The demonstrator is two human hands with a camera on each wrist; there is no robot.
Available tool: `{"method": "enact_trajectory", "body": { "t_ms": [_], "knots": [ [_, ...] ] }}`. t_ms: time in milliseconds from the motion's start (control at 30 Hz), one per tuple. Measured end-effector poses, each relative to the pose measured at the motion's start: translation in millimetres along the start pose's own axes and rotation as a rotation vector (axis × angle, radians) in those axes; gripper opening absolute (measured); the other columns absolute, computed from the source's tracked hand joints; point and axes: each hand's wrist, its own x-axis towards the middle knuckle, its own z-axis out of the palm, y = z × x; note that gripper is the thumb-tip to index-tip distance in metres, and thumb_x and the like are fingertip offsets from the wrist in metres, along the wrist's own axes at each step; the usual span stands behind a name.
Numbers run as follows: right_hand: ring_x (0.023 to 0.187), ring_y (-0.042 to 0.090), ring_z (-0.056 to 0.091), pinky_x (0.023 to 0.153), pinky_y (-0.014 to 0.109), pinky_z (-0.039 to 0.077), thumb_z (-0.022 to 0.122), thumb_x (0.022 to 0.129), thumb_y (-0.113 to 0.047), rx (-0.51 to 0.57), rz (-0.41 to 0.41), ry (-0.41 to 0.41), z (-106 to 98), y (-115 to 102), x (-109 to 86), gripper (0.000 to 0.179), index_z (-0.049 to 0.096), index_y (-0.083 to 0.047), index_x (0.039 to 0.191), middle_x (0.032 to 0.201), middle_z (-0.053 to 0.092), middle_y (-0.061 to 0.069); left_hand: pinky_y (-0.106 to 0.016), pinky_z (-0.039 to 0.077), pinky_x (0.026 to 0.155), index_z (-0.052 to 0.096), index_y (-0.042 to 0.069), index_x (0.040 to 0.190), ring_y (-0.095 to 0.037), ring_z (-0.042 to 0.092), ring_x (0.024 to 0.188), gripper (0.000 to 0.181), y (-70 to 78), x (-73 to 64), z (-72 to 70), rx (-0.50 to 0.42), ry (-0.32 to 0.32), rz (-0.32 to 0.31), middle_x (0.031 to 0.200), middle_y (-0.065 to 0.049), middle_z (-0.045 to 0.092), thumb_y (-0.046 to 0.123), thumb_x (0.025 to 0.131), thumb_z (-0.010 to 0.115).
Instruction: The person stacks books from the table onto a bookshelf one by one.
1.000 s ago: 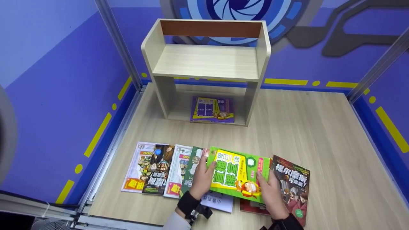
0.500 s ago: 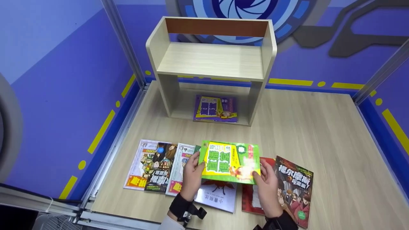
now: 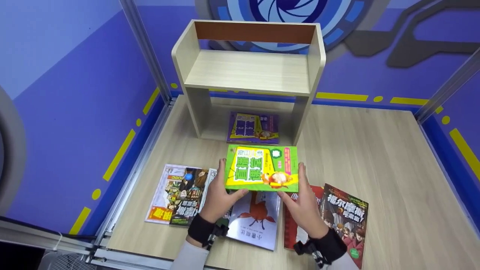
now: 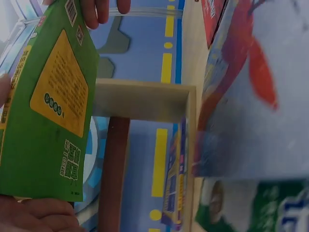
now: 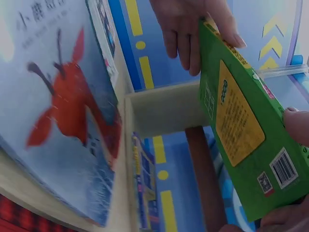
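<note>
nearest, a person's left hand [image 3: 218, 197] and right hand [image 3: 304, 210] hold a green book [image 3: 258, 168] in the air, fingers clamped on its two short sides and thumbs against its near edge. if either hand slackened, that side would probably slip, since the grip seems to be mostly at the edges. on the surface [image 3: 378, 157] below, loose, lie a white deer book [image 3: 255, 227] and, to its right, a red book [image 3: 291, 234] and a dark comic [image 3: 343, 215]; a wrist passing low could nudge these. farther off stands a pale shelf [image 3: 251, 69] with a purple book [image 3: 247, 127] lying in its lower compartment; brought forward too low, the green book could bump either.
</note>
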Motion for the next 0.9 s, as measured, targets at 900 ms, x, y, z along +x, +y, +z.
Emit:
{"method": "enact_trajectory", "body": {
  "t_ms": [900],
  "knots": [
    [0.168, 0.032, 0.005, 0.136, 0.053, 0.012, 0.065, 0.107, -0.031, -0.19, -0.223, 0.059, -47, -76, 135.1, 0.087, 0.012, -0.002, 0.17, 0.179, 0.009, 0.019, -0.053, 0.01, 0.137, 0.033, -0.006, 0.162, -0.039, 0.028, 0.162, 0.112, 65.4, 153.0, -63.7, 0.372, 0.149, 0.354, 0.17, -0.027, 0.031, 0.048, 0.083, 0.09]
  ]
}}
